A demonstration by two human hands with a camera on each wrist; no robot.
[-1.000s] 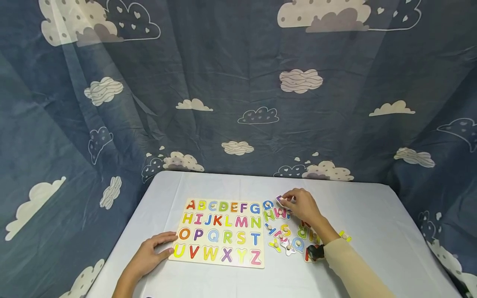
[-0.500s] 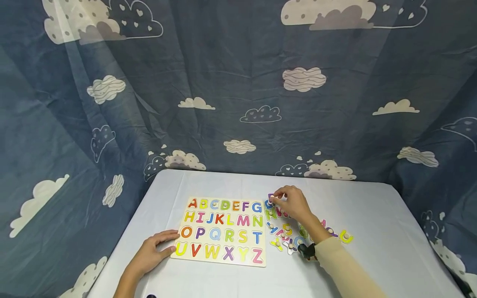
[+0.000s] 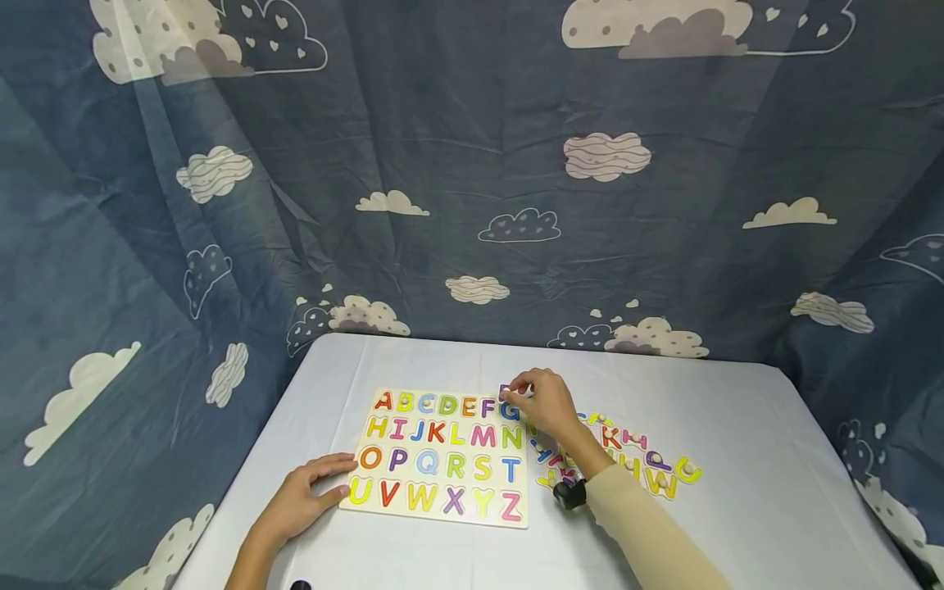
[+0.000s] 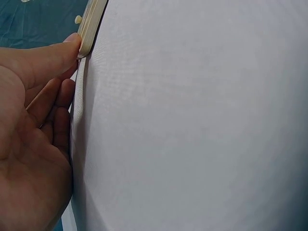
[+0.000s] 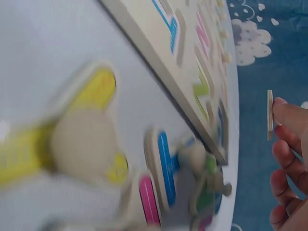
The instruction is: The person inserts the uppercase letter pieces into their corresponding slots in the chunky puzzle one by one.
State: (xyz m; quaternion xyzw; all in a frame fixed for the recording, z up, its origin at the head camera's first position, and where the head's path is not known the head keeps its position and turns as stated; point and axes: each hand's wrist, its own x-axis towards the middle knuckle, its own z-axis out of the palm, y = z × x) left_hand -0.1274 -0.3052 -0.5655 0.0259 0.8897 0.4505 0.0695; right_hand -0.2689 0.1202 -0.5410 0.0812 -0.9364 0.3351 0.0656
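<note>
A wooden alphabet puzzle board (image 3: 413, 518) lies on the white table, with knobbed pieces in some slots of its top row. At its left edge my left hand (image 3: 301, 501) rests with thumb and index finger touching the side; the left wrist view shows the thumb tip against the board's corner (image 4: 89, 41). Over the board's top right corner, my right hand (image 3: 544, 403) pinches a purple letter piece (image 3: 505, 391), partly hidden by the fingers. Edge-on, that letter piece (image 5: 270, 115) appears as a thin slab raised above the table in the right wrist view.
Several loose knobbed letters lie right of the board, among them a red K (image 3: 610, 437), a purple P (image 3: 656, 460), a yellow W (image 3: 660, 483) and a yellow U (image 3: 688, 469). My right forearm covers part of them. A cloud-print cloth (image 3: 442, 246) hangs behind the table.
My right hand has carried the purple letter piece leftward from the loose letters to the board's top right corner. The left hand has stayed at the board's edge.
</note>
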